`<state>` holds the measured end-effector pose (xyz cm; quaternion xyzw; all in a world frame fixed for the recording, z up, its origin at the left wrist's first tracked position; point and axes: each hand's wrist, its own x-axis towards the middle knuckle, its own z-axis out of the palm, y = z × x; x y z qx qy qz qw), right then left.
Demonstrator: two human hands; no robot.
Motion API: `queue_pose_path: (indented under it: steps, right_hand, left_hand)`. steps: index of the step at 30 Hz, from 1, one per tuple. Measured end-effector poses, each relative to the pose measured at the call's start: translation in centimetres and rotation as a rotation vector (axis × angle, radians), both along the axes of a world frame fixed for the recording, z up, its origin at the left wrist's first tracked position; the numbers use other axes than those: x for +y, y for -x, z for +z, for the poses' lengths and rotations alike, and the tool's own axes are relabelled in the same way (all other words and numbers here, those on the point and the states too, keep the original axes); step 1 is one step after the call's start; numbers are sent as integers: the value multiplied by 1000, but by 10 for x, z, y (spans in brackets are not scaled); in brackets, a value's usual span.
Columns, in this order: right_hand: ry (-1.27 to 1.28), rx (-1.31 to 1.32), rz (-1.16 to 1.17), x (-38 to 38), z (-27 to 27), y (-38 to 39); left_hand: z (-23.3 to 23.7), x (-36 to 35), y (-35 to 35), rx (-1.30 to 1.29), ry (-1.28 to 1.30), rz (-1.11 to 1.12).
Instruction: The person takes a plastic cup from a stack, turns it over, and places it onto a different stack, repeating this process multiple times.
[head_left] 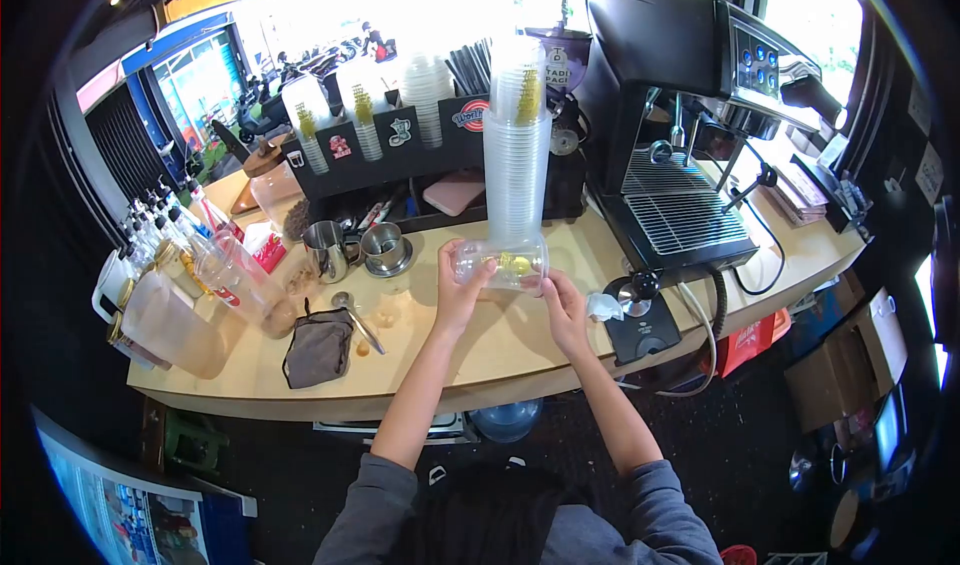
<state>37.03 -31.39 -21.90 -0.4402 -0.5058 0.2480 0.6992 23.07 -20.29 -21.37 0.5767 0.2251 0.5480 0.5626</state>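
Observation:
A clear plastic cup [508, 265] with a yellow print lies sideways between my hands, above the counter. My left hand [462, 277] grips one end, its thumb across the print. The fingers of my right hand [564, 305] are closed on the other end. Directly behind the cup rises a tall stack of clear plastic cups [516, 175], upright on the counter; its base is hidden by the held cup.
Left of my hands are a metal pitcher [325, 250], a spoon [358, 323], a grey cloth [318, 349] and several bottles [165, 227]. A black cup organizer [400, 145] stands behind. On the right are an espresso machine [670, 135], a tamper [636, 295] and a crumpled tissue [604, 307].

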Motion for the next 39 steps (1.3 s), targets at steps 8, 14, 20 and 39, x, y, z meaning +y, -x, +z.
queue_pose_path:
  steps: [8, 14, 20, 39]
  right_hand:
    - [24, -90, -121, -10, 4, 3]
    - [-1, -146, -195, -10, 1, 3]
    - [9, -153, -207, -5, -4, 3]
    - [-370, -413, -91, 12, 75, 58]
  left_hand:
    - [1, -2, 3, 11, 189, -173]
    - [-1, -5, -2, 41, 198, -159]
    - [-8, 0, -1, 43, 223, -125]
    - [81, -24, 59, 149, -549, 253]
